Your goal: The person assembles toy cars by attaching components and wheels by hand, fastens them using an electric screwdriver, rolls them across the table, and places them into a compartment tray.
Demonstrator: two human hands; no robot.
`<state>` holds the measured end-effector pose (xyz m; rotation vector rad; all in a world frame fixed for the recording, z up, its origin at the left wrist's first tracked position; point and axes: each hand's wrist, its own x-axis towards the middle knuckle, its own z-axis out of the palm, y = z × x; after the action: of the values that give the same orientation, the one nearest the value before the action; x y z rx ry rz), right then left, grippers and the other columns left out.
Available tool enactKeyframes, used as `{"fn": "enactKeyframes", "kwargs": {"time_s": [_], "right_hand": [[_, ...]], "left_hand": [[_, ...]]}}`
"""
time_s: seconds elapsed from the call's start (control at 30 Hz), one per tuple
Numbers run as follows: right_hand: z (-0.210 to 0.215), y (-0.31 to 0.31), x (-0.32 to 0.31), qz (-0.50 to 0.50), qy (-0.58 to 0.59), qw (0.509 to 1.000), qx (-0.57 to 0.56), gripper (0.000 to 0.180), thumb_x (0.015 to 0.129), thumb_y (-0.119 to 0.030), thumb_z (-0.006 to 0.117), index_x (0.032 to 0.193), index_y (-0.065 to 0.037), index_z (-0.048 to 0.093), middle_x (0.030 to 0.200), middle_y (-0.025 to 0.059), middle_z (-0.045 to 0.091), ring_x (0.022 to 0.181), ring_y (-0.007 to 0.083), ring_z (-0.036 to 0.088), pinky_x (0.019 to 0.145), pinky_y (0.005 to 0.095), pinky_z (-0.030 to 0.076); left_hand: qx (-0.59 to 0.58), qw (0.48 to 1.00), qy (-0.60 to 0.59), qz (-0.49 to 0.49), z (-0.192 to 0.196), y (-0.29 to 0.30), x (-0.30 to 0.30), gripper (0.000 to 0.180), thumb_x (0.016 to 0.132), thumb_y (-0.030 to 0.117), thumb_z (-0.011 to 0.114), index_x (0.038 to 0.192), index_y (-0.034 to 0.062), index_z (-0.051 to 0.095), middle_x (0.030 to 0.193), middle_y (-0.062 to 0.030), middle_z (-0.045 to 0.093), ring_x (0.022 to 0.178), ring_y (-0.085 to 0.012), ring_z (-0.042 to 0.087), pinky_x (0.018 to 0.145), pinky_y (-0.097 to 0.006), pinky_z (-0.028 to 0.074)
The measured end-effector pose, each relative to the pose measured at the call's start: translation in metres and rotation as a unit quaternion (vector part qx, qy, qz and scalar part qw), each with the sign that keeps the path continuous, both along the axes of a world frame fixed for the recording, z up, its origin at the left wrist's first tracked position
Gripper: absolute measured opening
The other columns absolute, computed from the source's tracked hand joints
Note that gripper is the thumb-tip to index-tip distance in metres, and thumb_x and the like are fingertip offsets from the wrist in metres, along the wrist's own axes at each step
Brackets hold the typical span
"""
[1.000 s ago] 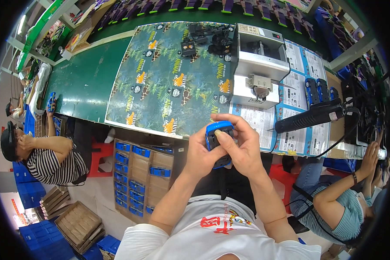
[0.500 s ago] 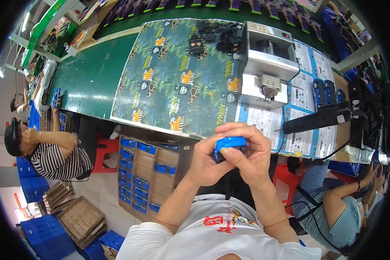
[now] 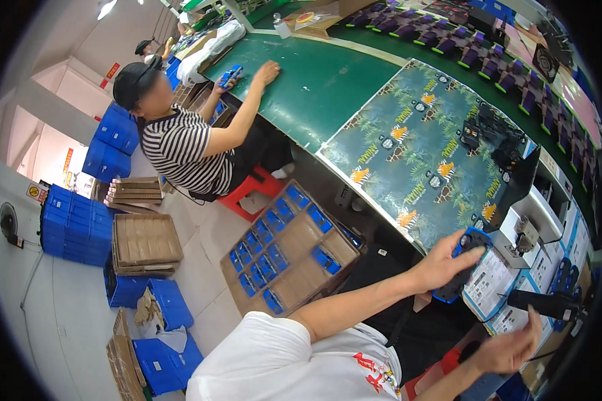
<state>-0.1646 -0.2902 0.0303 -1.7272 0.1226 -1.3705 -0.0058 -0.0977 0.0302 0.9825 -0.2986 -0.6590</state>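
My left hand [image 3: 438, 269] is closed round a blue toy car [image 3: 452, 286] beside the table's front edge. The car's black underside shows, with my thumb lying across it. My right hand [image 3: 510, 349] is open and holds nothing, fingers apart, just short of a black electric screwdriver [image 3: 540, 304]. That screwdriver lies at the right end of the table with its thin bit pointing left. Other blue toy car parts [image 3: 563, 275] sit just beyond it.
A silver machine [image 3: 525, 227] stands on the table, with black parts [image 3: 491, 137] behind it. The patterned sheet [image 3: 408, 154] covers the tabletop's middle. Low on my left is a divided box [image 3: 294, 264] of blue cars. A co-worker in stripes [image 3: 184, 144] sits at left.
The view has swung left. My hands have parted: the left keeps the car, its underside now showing, while the right has let go and moved to the screwdriver.
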Motion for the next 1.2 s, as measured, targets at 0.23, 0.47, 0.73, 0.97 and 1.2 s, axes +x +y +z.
{"fn": "enactKeyframes", "kwargs": {"time_s": [0.23, 0.47, 0.73, 0.97, 1.2], "right_hand": [[0.031, -0.051, 0.018, -0.251, 0.051, 0.96, 0.112, 0.043, 0.102, -0.013, 0.052, 0.14, 0.005, 0.043, 0.144, 0.02, 0.047, 0.135, 0.0267, 0.044, 0.114, 0.0377, 0.034], [0.024, -0.108, 0.032, 0.215, 0.066, 0.917, 0.33, 0.05, 0.098, -0.036, 0.059, 0.134, -0.004, 0.045, 0.112, 0.0095, 0.056, 0.1, 0.0194, 0.059, 0.1, 0.0346, 0.045], [0.017, -0.095, 0.04, 0.315, 0.033, 0.897, 0.307, 0.029, 0.1, -0.032, 0.057, 0.113, -0.007, 0.049, 0.094, 0.0064, 0.048, 0.078, 0.0157, 0.049, 0.081, 0.0273, 0.041], [0.023, -0.09, 0.016, 0.262, 0.028, 0.922, 0.285, 0.025, 0.103, -0.031, 0.048, 0.106, -0.007, 0.052, 0.082, 0.004, 0.044, 0.069, 0.0125, 0.042, 0.071, 0.0261, 0.038], [0.097, -0.016, 0.078, 0.325, -0.096, 0.916, 0.216, 0.031, 0.097, -0.037, 0.053, 0.103, -0.008, 0.057, 0.082, 0.0054, 0.047, 0.071, 0.0141, 0.043, 0.056, 0.0249, 0.037]], "left_hand": [[-0.035, 0.994, 0.102, 0.024, -0.022, 0.011, 0.019, 0.031, 0.091, 0.02, 0.07, 0.114, 0.006, 0.056, 0.091, -0.003, 0.062, 0.073, -0.0115, 0.063, 0.066, -0.027, 0.054], [-0.041, 0.993, 0.101, 0.036, -0.021, 0.009, 0.02, 0.026, 0.087, 0.015, 0.074, 0.109, 0.0042, 0.063, 0.087, -0.0026, 0.066, 0.071, -0.0104, 0.064, 0.065, -0.026, 0.053], [-0.026, 0.998, 0.05, 0.035, -0.024, 0.004, 0.018, 0.022, 0.088, 0.015, 0.071, 0.106, 0.0049, 0.063, 0.081, -0.0009, 0.064, 0.07, -0.0077, 0.061, 0.064, -0.025, 0.05], [-0.028, 0.998, 0.059, 0.02, -0.029, -0.003, 0.011, 0.024, 0.084, 0.013, 0.073, 0.105, 0.0029, 0.064, 0.085, -0.0023, 0.066, 0.073, -0.0087, 0.061, 0.068, -0.027, 0.051], [0.02, 0.992, 0.11, 0.05, -0.024, 0.018, 0.022, 0.03, 0.081, 0.01, 0.075, 0.108, 0.0033, 0.064, 0.093, -0.0078, 0.068, 0.078, -0.0165, 0.067, 0.07, -0.032, 0.057]]}}
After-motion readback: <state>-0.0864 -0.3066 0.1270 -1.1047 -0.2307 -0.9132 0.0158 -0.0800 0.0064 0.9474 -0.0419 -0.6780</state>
